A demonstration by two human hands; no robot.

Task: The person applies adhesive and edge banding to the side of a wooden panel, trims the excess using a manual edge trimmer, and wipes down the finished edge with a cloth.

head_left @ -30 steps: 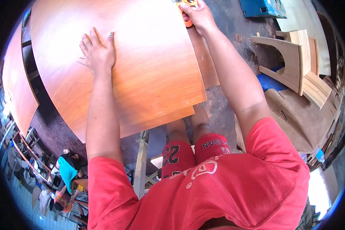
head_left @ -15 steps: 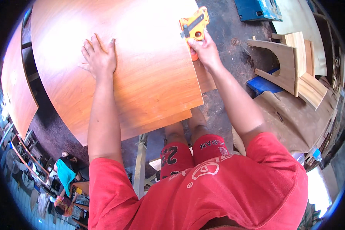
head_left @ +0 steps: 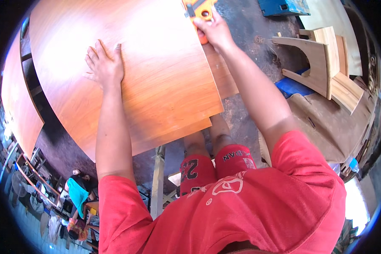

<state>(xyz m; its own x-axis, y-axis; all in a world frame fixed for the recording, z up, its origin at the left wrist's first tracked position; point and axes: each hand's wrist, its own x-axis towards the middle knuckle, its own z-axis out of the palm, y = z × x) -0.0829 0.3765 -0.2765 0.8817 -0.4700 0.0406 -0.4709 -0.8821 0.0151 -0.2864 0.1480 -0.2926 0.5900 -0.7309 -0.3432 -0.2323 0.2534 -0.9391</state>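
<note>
My left hand (head_left: 103, 65) lies flat with fingers spread on a large glossy orange-brown wood-grain sheet (head_left: 152, 93), which overlaps a second sheet (head_left: 222, 76) beneath it. My right hand (head_left: 213, 31) is closed on an orange hand tool with a dark bar (head_left: 203, 12), held at the upper part of the top sheet's right edge. The tool is partly cut off by the top of the view.
Another laminate sheet (head_left: 19, 93) lies at the left. To the right are a blue box (head_left: 283, 7), unfinished wooden pieces (head_left: 319, 63) and a brown cloth (head_left: 321, 127). My legs show below the sheets. A person in turquoise (head_left: 77, 192) is at lower left.
The orange tool in my right hand moved toward me along the sheet's edge half a second ago, and is now farther up it again. My left hand stays flat on the sheet.
</note>
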